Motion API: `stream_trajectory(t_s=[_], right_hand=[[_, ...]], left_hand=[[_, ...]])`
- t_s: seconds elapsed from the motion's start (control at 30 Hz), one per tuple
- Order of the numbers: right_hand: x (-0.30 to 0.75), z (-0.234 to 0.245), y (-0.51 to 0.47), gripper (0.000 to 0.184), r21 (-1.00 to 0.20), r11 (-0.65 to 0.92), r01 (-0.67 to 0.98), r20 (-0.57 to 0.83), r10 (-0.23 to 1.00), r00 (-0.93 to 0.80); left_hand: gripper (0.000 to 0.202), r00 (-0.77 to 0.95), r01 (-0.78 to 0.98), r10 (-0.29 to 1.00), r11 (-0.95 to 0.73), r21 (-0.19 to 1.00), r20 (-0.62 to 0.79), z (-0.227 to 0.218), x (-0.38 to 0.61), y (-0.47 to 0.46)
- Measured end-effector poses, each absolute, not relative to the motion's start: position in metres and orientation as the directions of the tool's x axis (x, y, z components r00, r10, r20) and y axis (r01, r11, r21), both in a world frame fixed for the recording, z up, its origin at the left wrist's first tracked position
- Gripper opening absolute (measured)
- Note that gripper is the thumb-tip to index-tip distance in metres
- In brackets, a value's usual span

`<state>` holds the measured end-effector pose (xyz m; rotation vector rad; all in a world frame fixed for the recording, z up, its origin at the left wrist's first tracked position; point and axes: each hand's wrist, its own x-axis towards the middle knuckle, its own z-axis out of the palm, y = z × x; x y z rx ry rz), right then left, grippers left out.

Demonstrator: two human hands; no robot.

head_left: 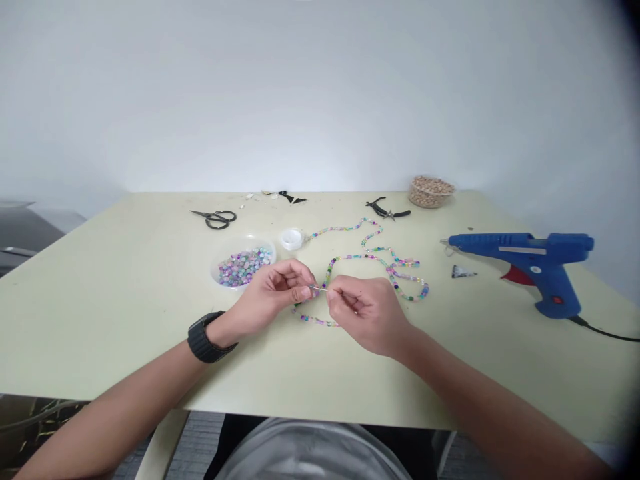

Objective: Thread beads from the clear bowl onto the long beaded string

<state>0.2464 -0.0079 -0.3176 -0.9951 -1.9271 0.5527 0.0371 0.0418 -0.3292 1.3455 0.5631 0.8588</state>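
Between thumb and fingers, my left hand (pixel 275 290) pinches a small bead (pixel 314 288). My right hand (pixel 367 310) is closed on a thin needle (pixel 321 289), whose visible end reaches the bead at my left fingertips. Around and behind both hands winds a long string of colourful beads (pixel 370 256), looping over the table and running back to a small white spool (pixel 292 239). Just left of my left hand, a clear bowl (pixel 216 270) holds many loose beads (pixel 243 268) in purple, teal and white.
Black scissors (pixel 217 219) lie at the back left, near small black scraps (pixel 291 197). Pliers (pixel 387 210) rest beside a tub of tan beads (pixel 431 192) at the back. A blue glue gun (pixel 540 257) with a cord lies right, by a small dark triangular piece (pixel 463 271).
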Motion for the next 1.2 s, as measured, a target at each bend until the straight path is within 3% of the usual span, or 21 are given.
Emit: stream_trajectory(t_s=[0.83,1.03,1.2], right_hand=[[0.2438,-0.3228,-0.0098,0.027,-0.75,0.539,0.383,0.424,0.837,-0.346],[0.244,-0.3243,-0.01,0.03,-0.787,0.506,0.352,0.388,0.851,-0.355],[0.2464,-0.3224,-0.0086,0.025,-0.84,0.433,0.326,0.299,0.872,-0.388]], left_hand=[[0.014,0.56,-0.172,0.816,-0.051,0.984,0.141,-0.3238,0.0421,0.0354],[0.011,0.488,-0.115,0.844,-0.192,0.975,0.224,-0.3251,0.0408,0.0341],[0.01,0.413,0.025,0.829,-0.423,0.906,0.377,-0.3268,0.039,0.0323]])
